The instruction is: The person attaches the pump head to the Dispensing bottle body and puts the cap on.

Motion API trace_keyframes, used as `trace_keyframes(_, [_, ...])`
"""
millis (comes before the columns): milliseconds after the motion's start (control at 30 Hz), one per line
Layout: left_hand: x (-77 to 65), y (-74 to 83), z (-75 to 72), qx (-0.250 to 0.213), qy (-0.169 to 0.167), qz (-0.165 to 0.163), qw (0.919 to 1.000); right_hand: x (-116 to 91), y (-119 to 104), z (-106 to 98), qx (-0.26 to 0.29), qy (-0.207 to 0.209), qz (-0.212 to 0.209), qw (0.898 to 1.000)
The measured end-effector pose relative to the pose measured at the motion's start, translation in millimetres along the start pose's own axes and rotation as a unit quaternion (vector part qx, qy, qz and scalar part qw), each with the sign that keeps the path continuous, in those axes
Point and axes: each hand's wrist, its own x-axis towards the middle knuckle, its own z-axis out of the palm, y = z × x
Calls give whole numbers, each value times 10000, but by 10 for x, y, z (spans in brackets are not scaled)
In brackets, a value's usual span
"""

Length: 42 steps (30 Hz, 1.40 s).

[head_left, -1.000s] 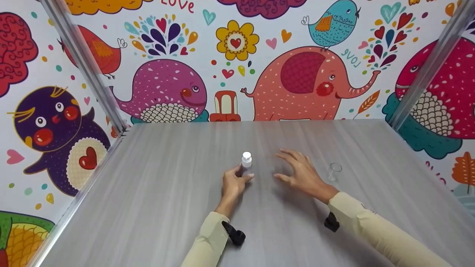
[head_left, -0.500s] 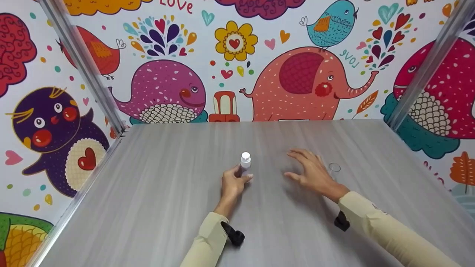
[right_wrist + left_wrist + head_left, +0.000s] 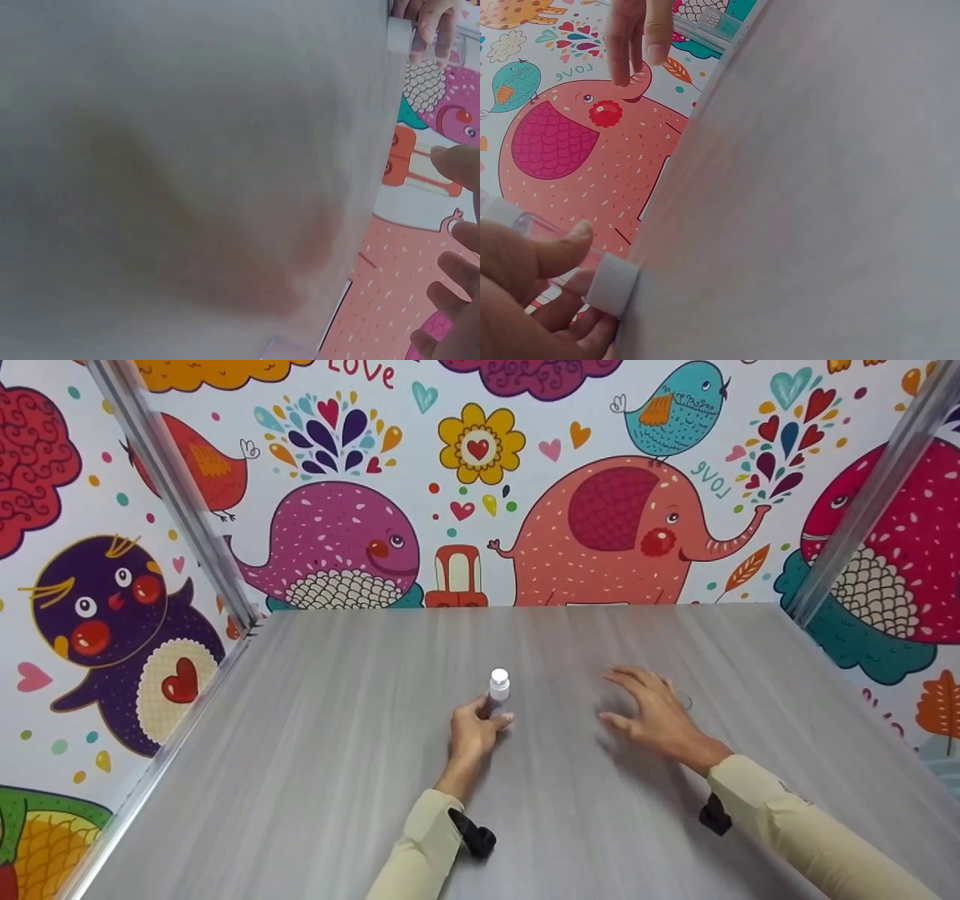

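Observation:
My left hand (image 3: 471, 733) grips a small clear bottle (image 3: 499, 690) with a white top, upright on the table. In the left wrist view the thumb and fingers wrap round its clear body, and a white base (image 3: 613, 285) meets the tabletop. My right hand (image 3: 660, 718) hovers above the table to the right, thumb and fingers spread apart with nothing between them. Just behind it, the rim of a clear glass (image 3: 686, 700) peeks out; the rest is hidden by the hand. A bit of clear edge (image 3: 279, 349) shows low in the right wrist view.
A grey wood-grain table (image 3: 330, 750) spreads under both hands. Patterned walls (image 3: 465, 510) with cartoon animals stand at the back and sides, with metal posts (image 3: 180, 502) at the corners. Black wrist cameras (image 3: 474, 834) are strapped on both sleeves.
My right hand has moved to the right, away from the bottle, and now covers most of the clear glass. The left hand and bottle have stayed in place.

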Motion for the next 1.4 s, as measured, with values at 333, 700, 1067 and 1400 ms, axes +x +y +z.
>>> trace_keyframes(333, [0, 2, 6, -46, -4, -100, 9999, -83, 160, -107, -72, 200, 104, 9997])
trace_keyframes(700, [3, -17, 19, -313, -96, -1, 9995, -206, 302, -209, -67, 133, 444, 9989])
trace_keyframes(1067, [1, -24, 12, -186, -34, -37, 9998, -315, 429, -291, 289, 9, 1012, 9944])
trace_keyframes(1400, [6, -14, 4, -152, -42, 7, 9999, -381, 520, -278, 549, 131, 1213, 9910])
